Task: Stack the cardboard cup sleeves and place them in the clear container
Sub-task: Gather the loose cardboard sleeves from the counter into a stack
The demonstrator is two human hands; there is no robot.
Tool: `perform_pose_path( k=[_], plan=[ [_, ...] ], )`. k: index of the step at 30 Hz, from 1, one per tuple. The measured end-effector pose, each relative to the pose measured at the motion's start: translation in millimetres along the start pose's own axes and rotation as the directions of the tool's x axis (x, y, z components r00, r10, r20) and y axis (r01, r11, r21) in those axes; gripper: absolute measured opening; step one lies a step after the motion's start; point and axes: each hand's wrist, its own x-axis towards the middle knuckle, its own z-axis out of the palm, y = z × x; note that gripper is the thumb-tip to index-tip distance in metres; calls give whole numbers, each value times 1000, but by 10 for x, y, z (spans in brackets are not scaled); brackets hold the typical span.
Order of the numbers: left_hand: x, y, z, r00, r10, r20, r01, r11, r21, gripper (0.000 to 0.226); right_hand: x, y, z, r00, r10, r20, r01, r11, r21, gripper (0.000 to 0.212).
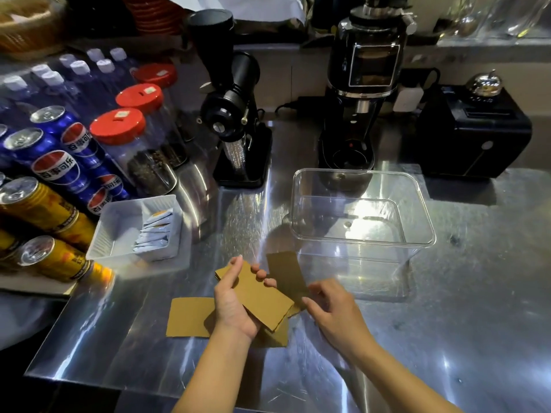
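Observation:
My left hand (pixel 232 302) holds a small stack of flat brown cardboard sleeves (pixel 259 296) above the steel counter. My right hand (pixel 331 311) pinches another sleeve (pixel 286 274) by its near end, tilted up beside the stack. Two more sleeves lie flat on the counter: one (pixel 187 317) to the left of my left wrist, and one (pixel 274 335) partly hidden under my left hand. The clear container (pixel 423 222) stands just beyond my hands, slightly to the right, with nothing in it.
A white tray of sachets (pixel 113 231) sits to the left. Stacked drink cans (pixel 50 162) and red-lidded jars (pixel 119 126) line the far left. Two black coffee grinders (pixel 238 120) (pixel 360 93) and a black box machine (pixel 471 129) stand behind the container.

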Motion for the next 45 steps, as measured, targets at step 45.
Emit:
perform_pose_path(
  k=[45],
  plan=[
    [-84, -79, -72, 996, 46, 74, -46, 999, -2, 26, -38, -550, 104, 982, -149, 115, 156, 986, -57, 39]
  ],
)
